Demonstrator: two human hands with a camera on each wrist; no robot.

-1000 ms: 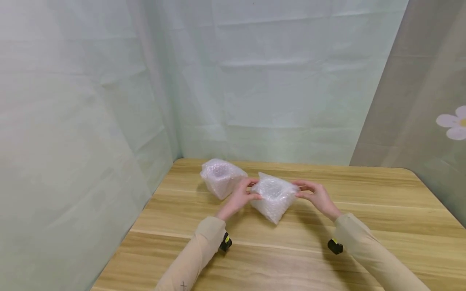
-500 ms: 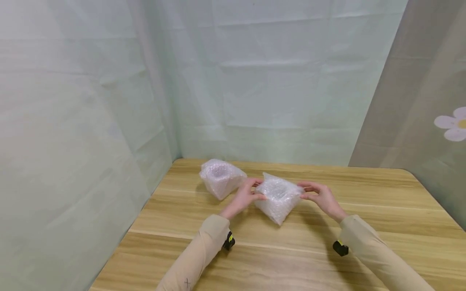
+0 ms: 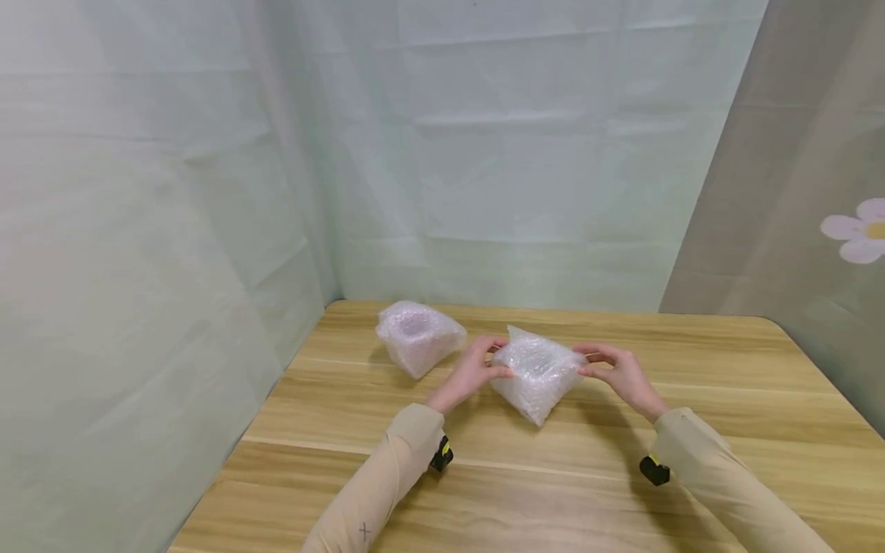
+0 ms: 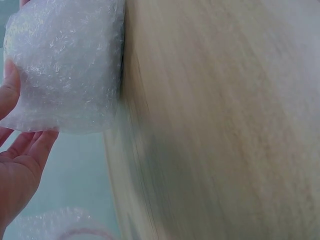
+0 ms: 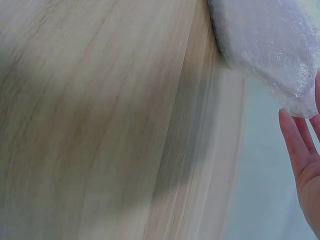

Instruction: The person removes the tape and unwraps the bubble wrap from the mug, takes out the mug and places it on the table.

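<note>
Pinched at its two side corners, the clear bubble-wrap packet [image 3: 538, 375] is held between the left hand [image 3: 473, 370] and the right hand [image 3: 622, 378], a little right of the middle of the head frame. Each hand has its thumb on the near side and the fingers behind the edge. In the left wrist view the packet fills the upper left, with the thumb laid on its face; in the right wrist view it occupies the upper right, where the fingertips touch its lower corner. The packet has a round hollow on the top, and one corner points down to the bottom of the frame. Whether this corner touches the table [image 3: 539, 499], I cannot tell.

Just beside the left hand, toward the left of the head frame, a pinkish bubble-wrap packet [image 3: 419, 338] is on the wood-grain table, near its far edge, and it also has a round hollow. Beige sleeves [image 3: 719, 461] cover both forearms, and a dark cross [image 3: 364, 531] marks the left one. Behind the table hangs a pale cloth [image 3: 484, 177]; at the far right of the frame is a pink flower [image 3: 860, 230] with a yellow centre.
</note>
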